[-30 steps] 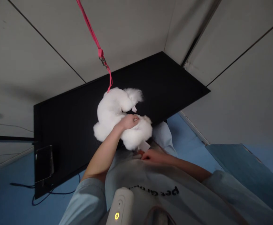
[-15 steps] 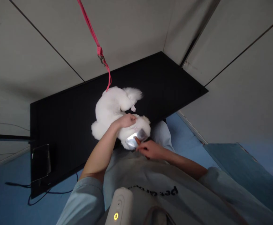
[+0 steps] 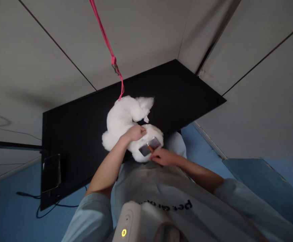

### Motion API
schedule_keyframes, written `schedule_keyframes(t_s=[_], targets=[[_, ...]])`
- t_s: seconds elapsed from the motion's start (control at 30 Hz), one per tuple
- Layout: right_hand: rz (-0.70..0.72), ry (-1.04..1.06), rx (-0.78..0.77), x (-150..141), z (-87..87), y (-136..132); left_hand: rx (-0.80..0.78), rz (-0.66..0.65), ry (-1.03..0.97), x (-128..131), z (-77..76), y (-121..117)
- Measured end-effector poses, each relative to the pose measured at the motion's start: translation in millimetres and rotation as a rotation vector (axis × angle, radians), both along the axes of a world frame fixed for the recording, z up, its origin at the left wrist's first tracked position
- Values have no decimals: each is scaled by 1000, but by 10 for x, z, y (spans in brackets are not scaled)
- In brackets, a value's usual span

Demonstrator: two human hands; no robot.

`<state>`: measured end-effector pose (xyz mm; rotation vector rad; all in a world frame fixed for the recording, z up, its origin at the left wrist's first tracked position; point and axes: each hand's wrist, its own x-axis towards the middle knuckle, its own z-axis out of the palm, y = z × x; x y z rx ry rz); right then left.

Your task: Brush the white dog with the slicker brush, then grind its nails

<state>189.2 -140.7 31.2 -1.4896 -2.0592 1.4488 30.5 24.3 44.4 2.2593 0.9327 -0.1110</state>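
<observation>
Black table (image 3: 81, 134), grey wall (image 3: 146, 37), blue floor (image 3: 202, 148); left hand (image 3: 135, 132) clasping white dog (image 3: 120, 117), right hand (image 3: 165, 157) gripping brush (image 3: 150, 148)

Upper garment: pale blue cloth, with a loose left sleeve (image 3: 89, 213) and right sleeve (image 3: 244, 201). Front panel: grey-blue cloth apron (image 3: 159, 181) printed with dark lettering (image 3: 186, 205). Near side, before the torso: white rounded device (image 3: 130, 216) with an illuminated yellow ring (image 3: 123, 232). Left grip (image 3: 136, 132) and right grip (image 3: 163, 157): bare hands.

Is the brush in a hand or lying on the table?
In a hand: the right hand grips the brush by its brown handle, over white fur.
</observation>
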Motion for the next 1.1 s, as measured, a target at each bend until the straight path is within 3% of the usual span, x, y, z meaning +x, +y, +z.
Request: schedule_keyframes(t_s=[0.1,0.2,0.3,0.4,0.53,0.67,0.73,0.83,0.93,1.0,1.1], targets=[[87,61,-134,61,-30,-141,25,9,23,-7,32,-70],[129,113,-162,63,88,-167,-14,0,29,-12,47,-85],[7,143,-124,25,179,0,-62,-28,3,-31,42,-56],[-44,237,-270,47,107,65,-22,-13,17,-61,40,-71],[-151,306,-478,275,-36,-214,117,49,72,-64,52,-207],[-199,537,-600,545,-7,-499,271,126,65,-55,4,-373],[-271,580,-482,599,35,-539,333,207,31,-69,-71,-449],[-522,402,-116,551,90,-470,367,354,-46,-112,-230,-560],[-663,302,171,397,131,-265,338,465,-183,-161,-379,-674],[-706,332,230,294,150,-54,297,544,-280,-189,-447,-755],[-703,394,145,230,176,324,253,650,-385,-218,-504,-869]])
